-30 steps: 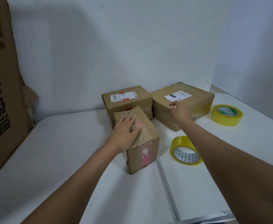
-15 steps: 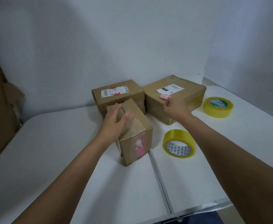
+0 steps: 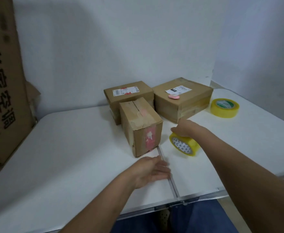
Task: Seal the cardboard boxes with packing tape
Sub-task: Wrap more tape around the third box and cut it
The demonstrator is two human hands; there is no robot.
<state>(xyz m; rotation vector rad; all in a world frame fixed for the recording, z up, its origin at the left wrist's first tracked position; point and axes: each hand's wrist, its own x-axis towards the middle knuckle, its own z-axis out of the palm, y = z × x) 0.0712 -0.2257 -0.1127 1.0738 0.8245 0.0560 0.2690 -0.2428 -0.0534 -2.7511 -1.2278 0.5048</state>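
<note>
- My right hand (image 3: 182, 130) is down on the top of the nearer yellow tape roll (image 3: 185, 144), fingers curled over its upper rim and gripping it; the roll stands tilted on its edge on the white tabletop (image 3: 70, 148), its patterned core facing me.
- My left hand (image 3: 152, 170) lies flat and relaxed, fingers straight and close together, holding nothing, right beside the metal seam (image 3: 169, 175) that splits the tabletop, just in front of the small box.
- The small cardboard box (image 3: 141, 123) stands nearest me, with pink tape on its front face and crumpled old tape along the top flaps. It is just left of the gripped roll, not touching it.
- Behind it sits a medium cardboard box (image 3: 128, 95) with a white shipping label on top, close against the small one's rear.
- To the right of that is the largest cardboard box (image 3: 183, 100), also labelled, with a small pink object (image 3: 173, 96) lying on its lid; I cannot tell what it is.
- A second tape roll (image 3: 224, 108) lies flat near the large box's right side.
- A tall printed cardboard sheet (image 3: 3, 81) leans at the far left.
</note>
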